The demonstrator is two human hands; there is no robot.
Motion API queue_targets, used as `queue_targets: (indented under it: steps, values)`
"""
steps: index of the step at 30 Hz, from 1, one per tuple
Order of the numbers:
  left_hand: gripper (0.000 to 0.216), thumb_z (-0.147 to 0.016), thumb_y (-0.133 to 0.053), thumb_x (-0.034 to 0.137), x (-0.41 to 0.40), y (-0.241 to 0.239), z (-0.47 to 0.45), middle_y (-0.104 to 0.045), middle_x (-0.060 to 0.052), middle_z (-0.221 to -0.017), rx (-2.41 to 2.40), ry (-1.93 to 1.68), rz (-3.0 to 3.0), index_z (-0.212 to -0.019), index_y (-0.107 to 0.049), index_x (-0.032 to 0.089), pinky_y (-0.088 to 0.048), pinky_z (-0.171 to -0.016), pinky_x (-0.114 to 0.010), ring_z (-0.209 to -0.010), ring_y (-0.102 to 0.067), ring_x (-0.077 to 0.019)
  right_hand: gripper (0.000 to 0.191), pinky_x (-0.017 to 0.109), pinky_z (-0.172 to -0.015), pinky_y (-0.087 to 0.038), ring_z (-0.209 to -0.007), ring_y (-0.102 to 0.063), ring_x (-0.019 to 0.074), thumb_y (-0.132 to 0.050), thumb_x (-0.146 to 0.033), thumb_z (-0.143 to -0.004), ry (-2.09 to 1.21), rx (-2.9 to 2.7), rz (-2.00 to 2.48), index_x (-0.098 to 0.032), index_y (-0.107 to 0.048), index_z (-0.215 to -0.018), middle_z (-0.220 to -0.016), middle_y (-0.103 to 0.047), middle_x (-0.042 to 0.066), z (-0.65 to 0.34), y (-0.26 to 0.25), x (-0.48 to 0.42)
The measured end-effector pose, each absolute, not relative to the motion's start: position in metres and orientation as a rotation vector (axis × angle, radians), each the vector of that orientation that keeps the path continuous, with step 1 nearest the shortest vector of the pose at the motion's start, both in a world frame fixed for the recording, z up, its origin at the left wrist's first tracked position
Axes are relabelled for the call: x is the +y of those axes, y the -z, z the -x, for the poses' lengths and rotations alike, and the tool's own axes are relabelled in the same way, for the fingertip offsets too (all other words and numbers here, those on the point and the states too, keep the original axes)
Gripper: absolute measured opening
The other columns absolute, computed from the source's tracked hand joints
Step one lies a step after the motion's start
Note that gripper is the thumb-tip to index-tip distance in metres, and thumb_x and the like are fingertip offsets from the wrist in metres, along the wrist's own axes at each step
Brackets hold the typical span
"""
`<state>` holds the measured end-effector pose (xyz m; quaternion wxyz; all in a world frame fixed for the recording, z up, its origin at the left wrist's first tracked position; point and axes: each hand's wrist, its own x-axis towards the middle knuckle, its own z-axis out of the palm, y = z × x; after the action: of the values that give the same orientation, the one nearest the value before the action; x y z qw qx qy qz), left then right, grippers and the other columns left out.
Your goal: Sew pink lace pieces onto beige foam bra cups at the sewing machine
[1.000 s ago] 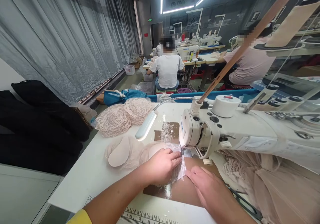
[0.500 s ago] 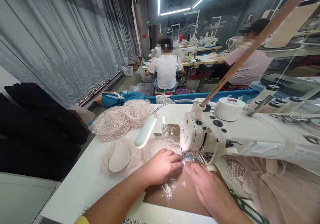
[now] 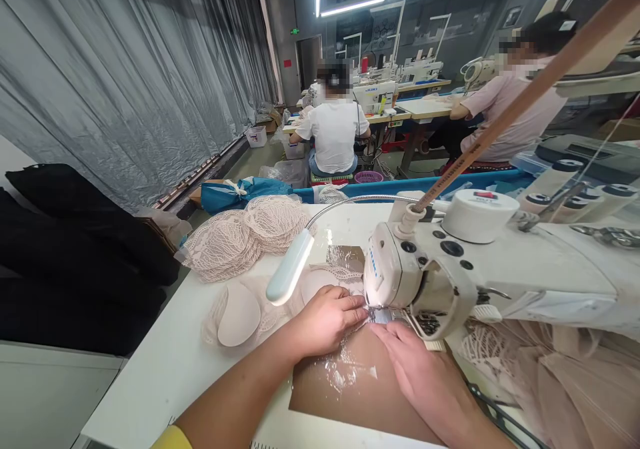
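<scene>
My left hand (image 3: 333,315) is closed on the edge of a beige lace bra piece (image 3: 345,277), its fingertips just left of the needle area of the white sewing machine (image 3: 384,269). A pale moulded cup (image 3: 317,281) of that piece lies behind the hand; another cup (image 3: 239,315) rests on lace to the left. My right hand (image 3: 415,362) lies with fingers stretched forward on the brown plate (image 3: 345,382), fingertips close to the presser foot. The fabric edge between the hands is mostly hidden.
Stacked lace cups (image 3: 220,245) stand at the table's far left. A lamp (image 3: 290,269) on a bendy neck hangs over the work. Beige fabric (image 3: 565,369) and dark scissors (image 3: 500,412) lie at right. Two people (image 3: 334,135) sit at other machines ahead.
The view has shifted slightly, so the machine appears further right. Both hands stay beside the needle; the right fingertips sit slightly further from the left hand.
</scene>
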<state>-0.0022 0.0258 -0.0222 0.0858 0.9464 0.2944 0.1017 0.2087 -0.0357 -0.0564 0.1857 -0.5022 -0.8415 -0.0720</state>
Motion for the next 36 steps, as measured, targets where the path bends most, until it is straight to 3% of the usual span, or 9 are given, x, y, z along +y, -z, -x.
queue_targets:
  steps: [10, 16, 23, 27, 31, 36]
  values:
    - [0.035, -0.083, -0.051, 0.018, 0.022, 0.013, 0.004, -0.056, -0.011, -0.125, 1.019, -0.314, -2.857, -0.118, -0.055, 0.017, -0.038, -0.094, -0.040, -0.115, -0.047, -0.0267, 0.043, 0.027, -0.062, -0.055, -0.077, -0.071, 0.0198, -0.034, -0.013, -0.090, 0.061, -2.328, 1.408, -0.021, -0.069, -0.114, -0.091, -0.074, 0.010, -0.211, 0.055, -0.035]
    - [0.023, -0.091, -0.044, 0.033, 0.000, -0.010, 0.004, -0.062, -0.008, -0.093, 1.297, -0.009, -2.770, -0.086, -0.060, 0.016, -0.044, -0.071, -0.034, -0.085, -0.056, -0.0229, 0.042, 0.028, -0.063, -0.056, -0.077, -0.070, 0.0194, -0.033, -0.013, -0.089, -0.067, -2.301, 1.390, -0.020, -0.068, -0.111, -0.091, -0.073, 0.010, -0.211, 0.044, -0.037]
    - [0.018, -0.089, -0.046, 0.026, -0.009, -0.004, -0.003, -0.060, -0.005, -0.084, 1.274, -0.029, -2.763, -0.077, -0.056, 0.016, -0.044, -0.069, -0.031, -0.078, -0.054, -0.0195, 0.040, 0.026, -0.061, -0.053, -0.072, -0.068, 0.0181, -0.035, -0.013, -0.088, -0.041, -2.275, 1.345, -0.023, -0.068, -0.107, -0.084, -0.072, 0.007, -0.213, 0.044, -0.036]
    - [0.013, -0.086, -0.048, 0.020, -0.008, 0.003, -0.003, -0.062, -0.006, -0.096, 1.114, -0.144, -2.762, -0.088, -0.060, 0.015, -0.045, -0.074, -0.031, -0.086, -0.054, -0.0199, 0.040, 0.028, -0.062, -0.054, -0.075, -0.068, 0.0199, -0.036, -0.013, -0.087, -0.023, -2.263, 1.345, -0.022, -0.069, -0.108, -0.085, -0.073, 0.008, -0.215, 0.045, -0.036]
    - [0.030, -0.086, -0.048, 0.018, -0.010, 0.007, -0.003, -0.059, -0.005, -0.121, 0.952, -0.257, -2.776, -0.114, -0.058, 0.015, -0.045, -0.083, -0.033, -0.099, -0.052, -0.0220, 0.040, 0.029, -0.065, -0.055, -0.080, -0.068, 0.0203, -0.035, -0.013, -0.088, -0.039, -2.279, 1.337, -0.020, -0.067, -0.111, -0.095, -0.072, 0.009, -0.214, 0.052, -0.037]
    - [0.037, -0.085, -0.048, 0.022, -0.012, 0.009, -0.002, -0.056, -0.005, -0.130, 0.907, -0.239, -2.819, -0.120, -0.055, 0.014, -0.045, -0.082, -0.035, -0.097, -0.051, -0.0237, 0.042, 0.030, -0.060, -0.053, -0.073, -0.066, 0.0188, -0.031, -0.015, -0.091, -0.053, -2.323, 1.338, -0.021, -0.066, -0.114, -0.094, -0.070, 0.008, -0.213, 0.061, -0.040]
